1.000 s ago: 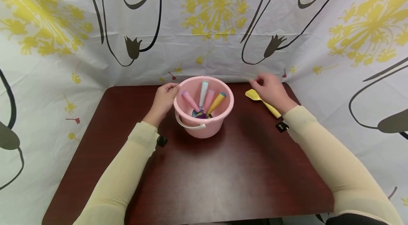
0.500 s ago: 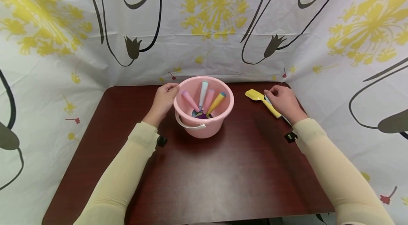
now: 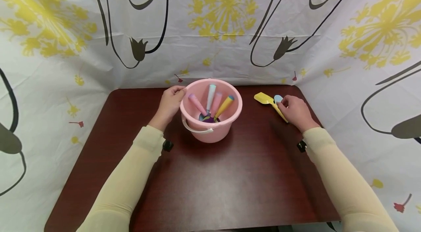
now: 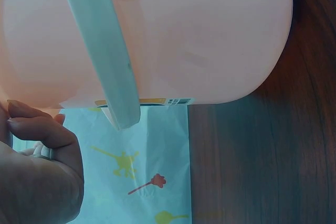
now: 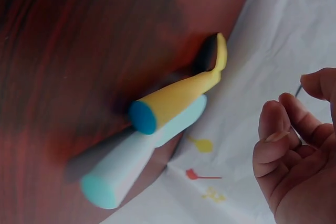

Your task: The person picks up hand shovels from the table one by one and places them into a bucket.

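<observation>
My left hand [image 3: 170, 104] pinches the left rim of a pink bucket [image 3: 210, 135]; in the left wrist view its curled fingers [image 4: 44, 129] meet the bucket's edge. Inside the bucket several toy tools stand handle up: a pale blue handle [image 3: 210, 97], two pink ones and a yellow one [image 3: 225, 106]. To the right lies a yellow toy shovel [image 3: 263, 98]. Beside it is a light-blue toy tool [image 3: 277, 98] with a rounded end, partly hidden by my right hand [image 3: 296, 111]. In the right wrist view that hand's fingers are loosely bent, apart from both tools.
The dark red-brown table [image 3: 230, 184] ends at a patterned white cloth [image 3: 210, 56] hung at the back and sides. The bucket's white handle [image 3: 197, 129] hangs down at its front. The two loose tools lie near the back right corner.
My right hand has moved right and slightly nearer me, uncovering the light-blue toy tool beside the yellow shovel. My left hand and the bucket have stayed in place.
</observation>
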### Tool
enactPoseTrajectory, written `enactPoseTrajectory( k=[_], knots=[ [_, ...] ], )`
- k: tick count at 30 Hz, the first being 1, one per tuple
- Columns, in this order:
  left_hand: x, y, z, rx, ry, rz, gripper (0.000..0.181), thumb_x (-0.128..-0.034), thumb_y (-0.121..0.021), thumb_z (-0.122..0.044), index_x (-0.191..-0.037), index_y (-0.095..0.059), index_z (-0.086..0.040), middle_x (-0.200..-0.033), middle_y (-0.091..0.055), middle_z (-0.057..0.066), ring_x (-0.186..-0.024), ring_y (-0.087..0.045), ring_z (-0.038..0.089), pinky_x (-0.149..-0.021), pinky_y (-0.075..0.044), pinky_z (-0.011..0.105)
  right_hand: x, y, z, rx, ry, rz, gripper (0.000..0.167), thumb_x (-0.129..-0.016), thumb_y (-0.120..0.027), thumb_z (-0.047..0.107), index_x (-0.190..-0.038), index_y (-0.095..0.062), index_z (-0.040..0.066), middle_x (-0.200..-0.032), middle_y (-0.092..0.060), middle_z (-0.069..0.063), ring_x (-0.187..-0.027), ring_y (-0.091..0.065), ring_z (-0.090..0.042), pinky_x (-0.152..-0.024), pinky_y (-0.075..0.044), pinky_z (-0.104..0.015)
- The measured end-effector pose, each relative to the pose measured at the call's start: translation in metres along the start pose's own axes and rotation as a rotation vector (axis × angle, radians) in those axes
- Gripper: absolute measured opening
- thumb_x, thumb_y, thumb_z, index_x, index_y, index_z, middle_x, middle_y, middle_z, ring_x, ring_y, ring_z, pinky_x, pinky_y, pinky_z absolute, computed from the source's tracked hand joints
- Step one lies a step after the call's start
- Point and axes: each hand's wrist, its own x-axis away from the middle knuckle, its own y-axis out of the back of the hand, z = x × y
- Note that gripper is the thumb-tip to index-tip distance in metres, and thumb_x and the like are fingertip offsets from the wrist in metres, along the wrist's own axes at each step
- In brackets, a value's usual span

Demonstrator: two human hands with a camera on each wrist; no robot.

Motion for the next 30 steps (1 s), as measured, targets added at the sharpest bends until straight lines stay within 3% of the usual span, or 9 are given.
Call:
enactPoseTrajectory(
  k=[8, 19, 30],
  knots=[
    [-0.001, -0.001, 0.001, 0.001, -0.001, -0.003, 0.034, -0.111, -0.067, -0.029, -0.127, -0.078, -0.001, -0.117, -0.079, 0.018, -0.1, -0.072, 0.022, -0.084, -0.059, 0.027, -0.004, -0.011, -0.016, 0.061, -0.019, 0.04, 0.035, -0.11, -0.064, 0.029, -0.116, -0.07, -0.005, -0.107, -0.072, -0.026, -0.086, -0.068, -0.039, -0.077, -0.055, -0.059],
    [0.001, 0.0, -0.001, -0.001, 0.008, 0.002, 0.036, -0.1114, -0.067, -0.031, -0.129, -0.078, -0.001, -0.119, -0.078, 0.018, -0.102, -0.072, 0.024, -0.085, -0.059, 0.027, -0.008, -0.023, -0.031, 0.102, -0.028, 0.029, 0.035, -0.108, -0.067, 0.026, -0.116, -0.068, -0.008, -0.107, -0.067, -0.028, -0.087, -0.066, -0.042, -0.075, -0.055, -0.059],
    [0.001, 0.0, -0.002, -0.002, 0.007, 0.002, 0.035, -0.1118, -0.067, -0.03, -0.129, -0.077, -0.001, -0.12, -0.079, 0.017, -0.102, -0.073, 0.024, -0.086, -0.06, 0.028, -0.01, -0.031, -0.032, 0.148, -0.05, 0.062, 0.042, -0.107, -0.064, 0.026, -0.123, -0.063, -0.013, -0.116, -0.061, -0.031, -0.097, -0.063, -0.045, -0.084, -0.054, -0.063]
  ],
)
